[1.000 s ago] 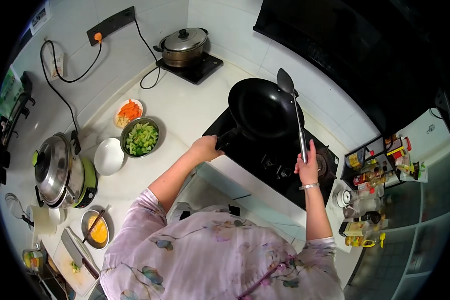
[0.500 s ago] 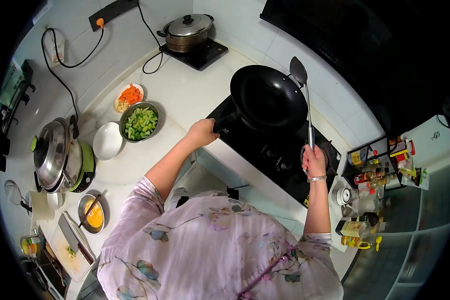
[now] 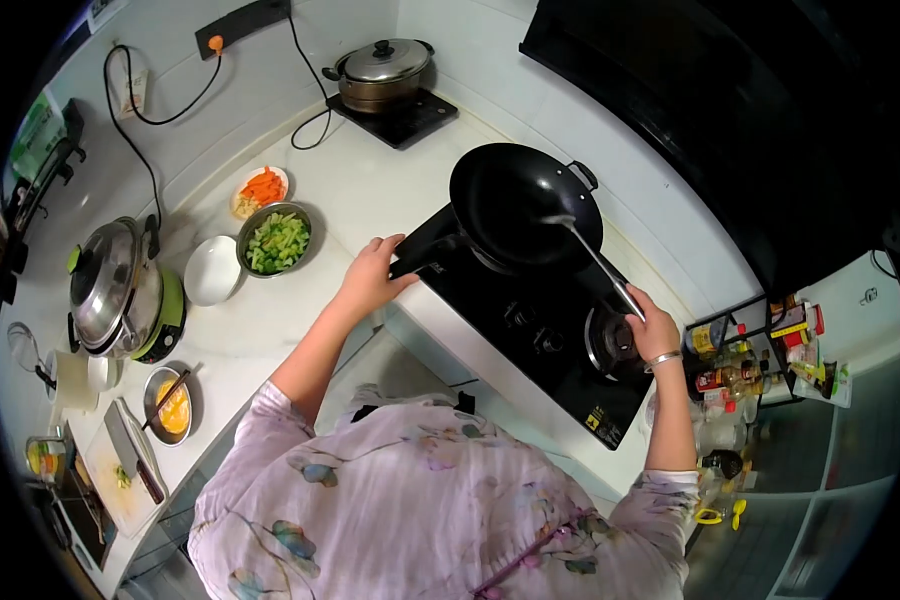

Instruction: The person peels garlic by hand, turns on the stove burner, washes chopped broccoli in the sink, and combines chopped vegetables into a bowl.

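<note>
A black wok [image 3: 505, 190] rests on the left side of the black gas stove [image 3: 515, 345], its long handle pointing to my left hand [image 3: 372, 278]. The fingers and thumb of that hand are apart at the handle's end, not wrapped round it. My right hand [image 3: 654, 326], wearing a bracelet, is closed round the handle of a wok spatula [image 3: 602, 262]. The spatula's head dips into the wok, which shows a bare, shiny inside.
Left on the counter are a bowl of chopped green vegetables [image 3: 277, 243], a plate of carrot pieces [image 3: 262, 187], a white bowl [image 3: 212, 271], beaten egg [image 3: 175, 410] with chopsticks, and a knife [image 3: 130, 450] on a cutting board. A lidded pot [image 3: 380, 80] stands behind; bottles [image 3: 725, 380] stand right.
My right hand has lowered the spatula from beside the wok's rim into the wok. My left hand has loosened from the handle and its fingers have spread. The wok has turned slightly.
</note>
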Action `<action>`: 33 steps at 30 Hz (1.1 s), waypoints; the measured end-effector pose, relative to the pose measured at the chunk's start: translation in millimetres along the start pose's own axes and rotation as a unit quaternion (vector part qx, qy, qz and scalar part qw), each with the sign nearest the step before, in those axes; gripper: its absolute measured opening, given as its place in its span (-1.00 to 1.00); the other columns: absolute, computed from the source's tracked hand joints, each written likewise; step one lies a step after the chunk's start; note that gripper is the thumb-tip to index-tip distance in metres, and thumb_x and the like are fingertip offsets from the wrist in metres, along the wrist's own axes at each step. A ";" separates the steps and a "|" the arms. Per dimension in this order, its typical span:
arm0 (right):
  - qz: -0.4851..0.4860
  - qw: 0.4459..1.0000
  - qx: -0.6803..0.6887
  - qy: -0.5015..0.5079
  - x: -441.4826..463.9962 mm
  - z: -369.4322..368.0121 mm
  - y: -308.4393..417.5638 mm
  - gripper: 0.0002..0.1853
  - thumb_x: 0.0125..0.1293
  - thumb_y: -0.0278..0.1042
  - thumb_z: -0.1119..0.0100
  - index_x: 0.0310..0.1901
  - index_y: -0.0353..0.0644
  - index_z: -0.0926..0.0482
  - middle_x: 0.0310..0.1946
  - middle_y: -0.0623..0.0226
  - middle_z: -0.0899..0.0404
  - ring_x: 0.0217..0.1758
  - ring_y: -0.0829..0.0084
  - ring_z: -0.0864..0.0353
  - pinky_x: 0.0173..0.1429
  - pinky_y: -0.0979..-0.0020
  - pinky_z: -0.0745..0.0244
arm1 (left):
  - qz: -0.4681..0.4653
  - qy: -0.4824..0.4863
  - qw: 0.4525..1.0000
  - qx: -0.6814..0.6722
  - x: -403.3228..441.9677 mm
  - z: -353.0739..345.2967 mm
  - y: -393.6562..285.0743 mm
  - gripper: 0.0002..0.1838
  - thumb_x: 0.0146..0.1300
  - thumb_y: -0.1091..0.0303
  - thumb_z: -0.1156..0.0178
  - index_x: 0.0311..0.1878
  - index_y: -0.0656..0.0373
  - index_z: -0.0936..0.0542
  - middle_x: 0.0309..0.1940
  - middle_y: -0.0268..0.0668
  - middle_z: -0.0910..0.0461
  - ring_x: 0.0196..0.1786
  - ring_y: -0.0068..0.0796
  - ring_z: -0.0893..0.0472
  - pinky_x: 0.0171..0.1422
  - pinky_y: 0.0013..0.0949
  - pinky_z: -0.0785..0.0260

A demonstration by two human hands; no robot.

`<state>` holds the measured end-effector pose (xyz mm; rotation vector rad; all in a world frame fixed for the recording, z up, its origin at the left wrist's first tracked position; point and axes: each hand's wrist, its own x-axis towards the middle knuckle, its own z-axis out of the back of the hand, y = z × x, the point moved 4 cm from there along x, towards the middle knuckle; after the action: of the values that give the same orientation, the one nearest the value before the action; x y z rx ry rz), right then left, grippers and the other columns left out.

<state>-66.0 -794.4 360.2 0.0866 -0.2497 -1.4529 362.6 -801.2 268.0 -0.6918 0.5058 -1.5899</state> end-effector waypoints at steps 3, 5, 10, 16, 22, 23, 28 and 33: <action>0.010 0.998 -0.035 0.055 8.1 -8.0 -6.3 -0.48 0.14 -0.33 -0.16 0.17 0.27 -0.34 -0.30 0.09 -0.58 -0.25 0.03 -0.55 -0.21 0.13 -0.44 | -0.051 -0.169 0.984 -0.005 -34.6 24.9 -1.0 -0.48 -0.03 0.34 -0.31 0.05 0.20 -0.42 -0.13 -0.08 -0.48 -0.02 -0.10 -0.47 0.01 -0.21 -0.36; 0.022 0.997 -0.030 0.071 12.0 -16.6 -11.1 -0.49 0.15 -0.31 -0.16 0.16 0.31 -0.35 -0.29 0.12 -0.59 -0.24 0.06 -0.56 -0.20 0.17 -0.46 | -0.029 -0.194 0.980 -0.013 -61.4 27.9 10.9 -0.50 -0.02 0.37 -0.30 0.04 0.21 -0.43 -0.13 -0.09 -0.48 -0.02 -0.11 -0.48 0.01 -0.23 -0.36; 0.043 0.997 0.014 0.056 43.2 -41.4 -1.8 -0.51 0.16 -0.31 -0.14 0.15 0.30 -0.36 -0.27 0.10 -0.59 -0.21 0.05 -0.56 -0.16 0.16 -0.46 | 0.074 -0.231 0.969 -0.047 -126.4 29.1 31.7 -0.56 0.00 0.44 -0.29 0.00 0.23 -0.46 -0.14 -0.12 -0.49 -0.05 -0.17 -0.50 0.01 -0.26 -0.36; 0.051 0.995 -0.007 0.081 76.6 -26.9 11.9 -0.56 0.13 -0.36 -0.16 0.08 0.23 -0.44 -0.24 0.07 -0.57 -0.15 0.06 -0.54 -0.08 0.18 -0.45 | 0.152 -0.262 0.951 -0.060 -167.2 31.3 28.8 -0.61 0.03 0.48 -0.26 -0.02 0.19 -0.48 -0.15 -0.19 -0.50 -0.07 -0.28 -0.52 -0.02 -0.28 -0.37; 0.138 0.981 -0.097 0.093 75.9 34.1 6.1 -0.64 0.04 -0.44 -0.20 -0.07 0.13 -0.58 -0.23 0.21 -0.46 -0.19 0.15 -0.53 -0.10 0.24 -0.46 | 0.180 -0.259 0.947 -0.057 -182.0 19.6 24.6 -0.63 0.04 0.48 -0.26 -0.04 0.19 -0.48 -0.17 -0.20 -0.51 -0.07 -0.30 -0.53 -0.05 -0.30 -0.38; 0.148 0.979 -0.121 0.067 83.7 27.4 15.9 -0.64 0.04 -0.46 -0.18 -0.08 0.12 -0.58 -0.23 0.22 -0.47 -0.21 0.15 -0.53 -0.13 0.23 -0.46 | 0.177 -0.253 0.949 -0.060 -181.5 15.9 22.4 -0.64 0.04 0.48 -0.25 -0.04 0.19 -0.48 -0.18 -0.20 -0.51 -0.07 -0.30 -0.53 -0.05 -0.31 -0.38; 0.171 0.977 -0.126 -0.024 126.7 -24.8 37.4 -0.66 0.04 -0.50 -0.12 -0.12 0.10 -0.57 -0.23 0.28 -0.47 -0.27 0.16 -0.55 -0.20 0.21 -0.47 | 0.151 -0.257 0.952 -0.073 -177.5 8.6 -3.5 -0.65 0.04 0.48 -0.24 -0.05 0.19 -0.49 -0.19 -0.21 -0.52 -0.09 -0.32 -0.53 -0.06 -0.32 -0.38; 0.224 0.960 -0.166 -0.004 122.4 24.9 20.6 -0.65 0.02 -0.50 -0.15 -0.13 0.15 -0.60 -0.28 0.31 -0.51 -0.27 0.20 -0.56 -0.19 0.22 -0.46 | 0.175 -0.270 0.945 -0.057 -200.8 2.3 -10.0 -0.67 0.03 0.48 -0.25 -0.07 0.19 -0.51 -0.22 -0.20 -0.52 -0.11 -0.32 -0.54 -0.08 -0.33 -0.40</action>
<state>-39.6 -910.7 402.9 -0.2366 -0.0228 -1.0258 367.4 -601.2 247.6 -1.0232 0.2908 -0.9864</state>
